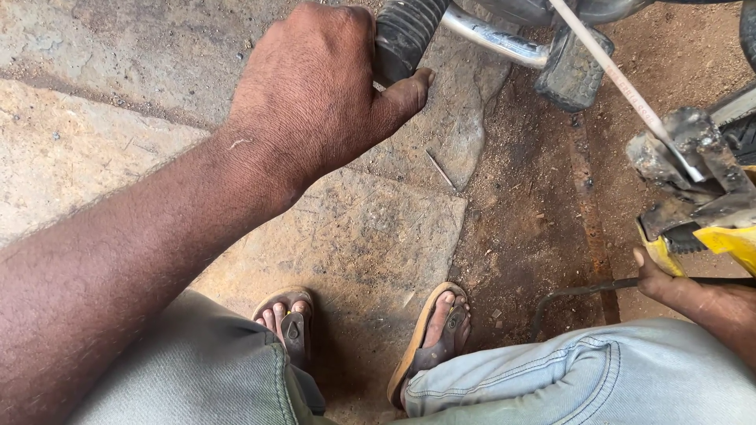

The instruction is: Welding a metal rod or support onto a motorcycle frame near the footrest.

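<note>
Left hand (315, 94), upper centre of the frame, is wrapped around a black ribbed footpeg (405, 31), while right hand (693, 295), lower right, grips a yellow electrode holder (709, 228) whose welding rod (622, 83) slants toward the upper right.

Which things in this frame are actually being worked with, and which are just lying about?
In use:
- left hand gripping the ribbed rubber footrest
- right hand holding the yellow-handled electrode holder
- welding rod clamped in it
- black cable running toward that hand

Lying about:
- thin stick on the stone floor
- flat pedal, untouched
- sandals on the feet
</note>
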